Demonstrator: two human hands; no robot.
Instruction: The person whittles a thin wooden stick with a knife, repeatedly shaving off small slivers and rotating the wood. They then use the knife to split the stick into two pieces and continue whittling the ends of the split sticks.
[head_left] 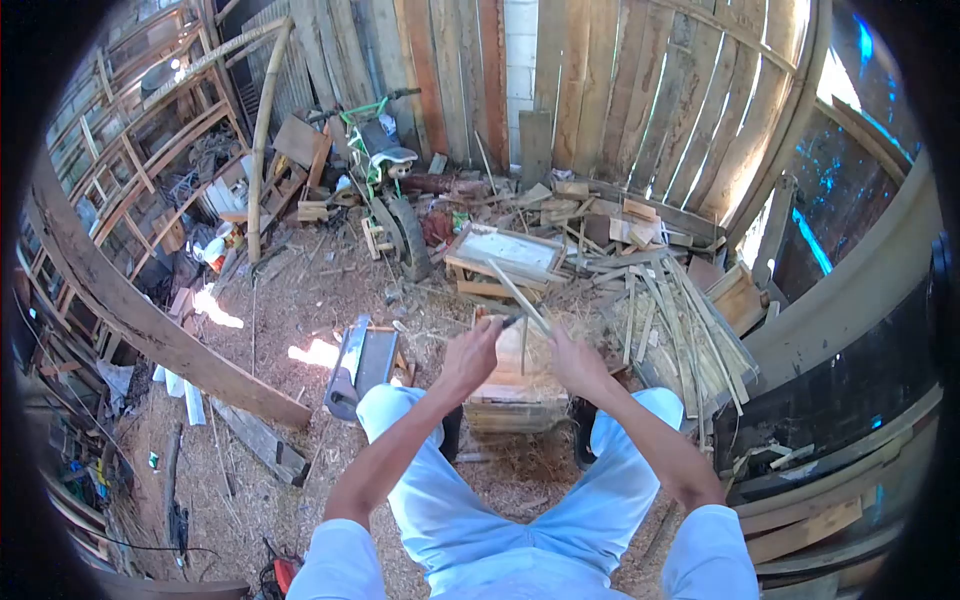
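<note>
My left hand is closed round a small object whose dark end sticks out toward the right; its kind is too small to tell. Closed on a thin, pale wooden strip, my right hand is a little to the right of it. The strip slants up and left, crossing close to the dark end. A narrow upright piece shows between the hands. Below them, between my knees, stands a wooden block or box with shavings about it.
A green-framed motorbike stands at the back. Behind the block lies a wooden frame with a pale panel. Wood strips pile up at the right. A metal-and-wood tool lies left, near a slanting post.
</note>
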